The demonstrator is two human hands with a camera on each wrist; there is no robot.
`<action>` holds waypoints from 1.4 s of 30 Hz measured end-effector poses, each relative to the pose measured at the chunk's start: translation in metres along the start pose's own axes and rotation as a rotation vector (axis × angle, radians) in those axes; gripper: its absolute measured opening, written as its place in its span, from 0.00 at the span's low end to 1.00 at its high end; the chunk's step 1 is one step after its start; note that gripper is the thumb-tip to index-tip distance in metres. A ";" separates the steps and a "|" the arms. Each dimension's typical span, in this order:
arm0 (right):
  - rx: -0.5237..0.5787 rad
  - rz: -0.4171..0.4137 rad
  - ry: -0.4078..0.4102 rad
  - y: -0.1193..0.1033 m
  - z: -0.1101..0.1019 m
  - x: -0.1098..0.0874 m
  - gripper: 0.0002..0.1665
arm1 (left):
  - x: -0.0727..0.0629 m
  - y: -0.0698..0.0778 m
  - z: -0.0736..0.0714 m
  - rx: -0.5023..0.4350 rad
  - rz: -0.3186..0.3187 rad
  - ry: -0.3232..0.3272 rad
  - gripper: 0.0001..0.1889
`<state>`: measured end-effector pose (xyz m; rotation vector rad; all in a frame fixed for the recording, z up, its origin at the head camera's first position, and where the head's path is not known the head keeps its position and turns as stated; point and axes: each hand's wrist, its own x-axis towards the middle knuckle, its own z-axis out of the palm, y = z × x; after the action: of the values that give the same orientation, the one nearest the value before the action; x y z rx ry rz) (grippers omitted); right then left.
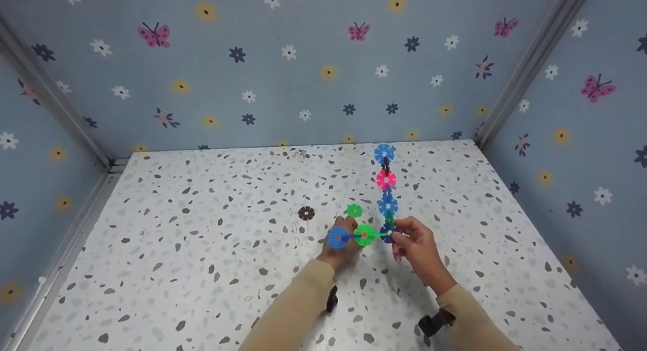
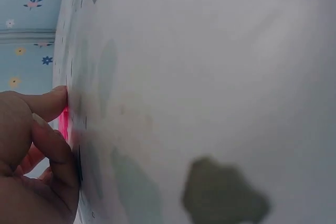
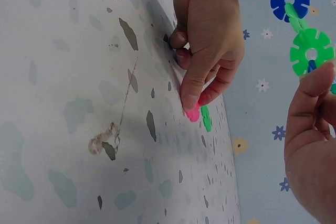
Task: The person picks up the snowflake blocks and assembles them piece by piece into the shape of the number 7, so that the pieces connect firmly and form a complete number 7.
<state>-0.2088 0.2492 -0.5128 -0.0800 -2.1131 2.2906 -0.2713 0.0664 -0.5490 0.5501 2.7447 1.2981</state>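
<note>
Disc chain (image 1: 382,206) pinched in the right hand (image 1: 423,250), shorter leg passing above the left hand (image 3: 210,40)

Bench (image 1: 202,270): speckled white, carrying the loose pieces. Chain: L-shaped, corner and shorter leg raised off the bench; the long axis runs forward from the corner, slope not determinable, and the shorter leg runs left. Right hand: nearer, in contact, thumb and finger together on the dark blue corner disc (image 1: 385,237). Left hand: low at the bench, fingertips closed on a pink disc (image 3: 192,113); bench contact unconfirmed. Governing relation, as judged: chain above, pink disc below, separation chiefly in height. Loose green disc (image 1: 351,211): just beyond the left hand. Brown disc (image 1: 302,212): farther left.
</note>
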 end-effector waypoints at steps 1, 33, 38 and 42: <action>-0.005 0.000 0.000 0.000 0.001 0.000 0.11 | -0.001 -0.001 -0.001 -0.024 -0.005 0.003 0.12; -0.007 0.042 -0.003 0.006 0.003 -0.001 0.12 | -0.088 -0.033 -0.092 -0.511 -0.001 0.147 0.13; -0.004 0.037 -0.015 0.007 0.003 -0.003 0.12 | -0.090 -0.034 -0.089 -0.434 0.097 0.199 0.12; -0.020 0.054 -0.019 0.006 0.003 -0.004 0.12 | -0.092 -0.035 -0.088 -0.380 0.143 0.247 0.10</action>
<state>-0.2051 0.2456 -0.5186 -0.1176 -2.1697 2.3084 -0.2130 -0.0502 -0.5278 0.5938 2.5664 1.9843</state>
